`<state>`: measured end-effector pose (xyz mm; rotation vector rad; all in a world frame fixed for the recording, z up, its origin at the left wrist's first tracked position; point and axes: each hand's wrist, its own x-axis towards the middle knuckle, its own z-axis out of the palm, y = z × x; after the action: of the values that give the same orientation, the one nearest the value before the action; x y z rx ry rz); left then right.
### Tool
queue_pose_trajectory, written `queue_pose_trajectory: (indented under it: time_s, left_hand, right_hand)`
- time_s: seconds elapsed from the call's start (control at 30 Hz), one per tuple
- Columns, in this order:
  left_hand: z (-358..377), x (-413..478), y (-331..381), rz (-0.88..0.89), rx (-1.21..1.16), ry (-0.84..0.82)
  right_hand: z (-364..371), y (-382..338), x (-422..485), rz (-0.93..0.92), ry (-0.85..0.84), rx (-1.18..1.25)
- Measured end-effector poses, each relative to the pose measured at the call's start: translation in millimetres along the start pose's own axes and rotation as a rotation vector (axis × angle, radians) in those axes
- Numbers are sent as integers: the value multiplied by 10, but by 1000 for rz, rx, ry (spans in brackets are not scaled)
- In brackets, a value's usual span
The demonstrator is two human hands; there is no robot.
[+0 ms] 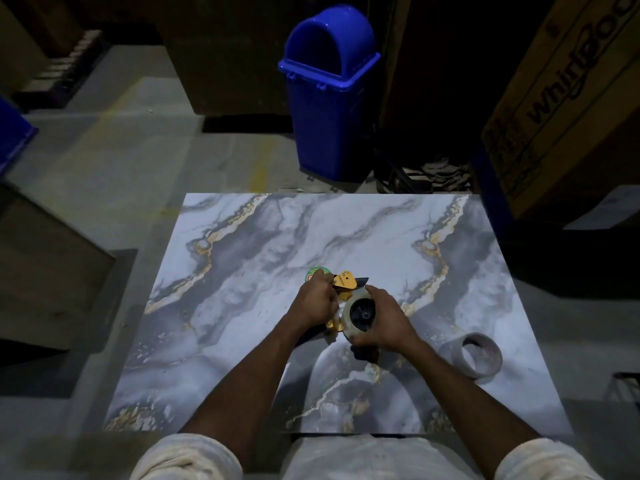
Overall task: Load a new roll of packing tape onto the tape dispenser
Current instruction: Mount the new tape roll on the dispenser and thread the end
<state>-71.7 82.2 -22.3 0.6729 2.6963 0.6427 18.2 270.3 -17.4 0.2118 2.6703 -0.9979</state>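
Tape roll point(347, 315), pale, on yellow dispenser point(344, 281); left grip point(313, 301) clamped on dispenser, right grip point(384, 323) clamped on tape roll.

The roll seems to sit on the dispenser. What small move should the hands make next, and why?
Probably press the tape roll fully onto the black hub. The right hand wraps the roll's rim, while the left hand holds the dispenser by its yellow front. No loose tape end shows yet.
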Motion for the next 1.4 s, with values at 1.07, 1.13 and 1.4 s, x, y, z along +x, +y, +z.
queue_pose_trajectory:
  time_s: [1.07,1.13,1.4]
  left_hand:
    - [-28,-141,-93,59,-86,-21]
    - [-14,-148,-100,52,-106,-21]
    - [-17,-254,-93,0,-271,59]
  right_hand:
    - [-10,-240,-18,-122,64,-182]
    - [-47,-230,-27,-68,-17,-187]
    - [-73,-287,74,11,-155,-326]
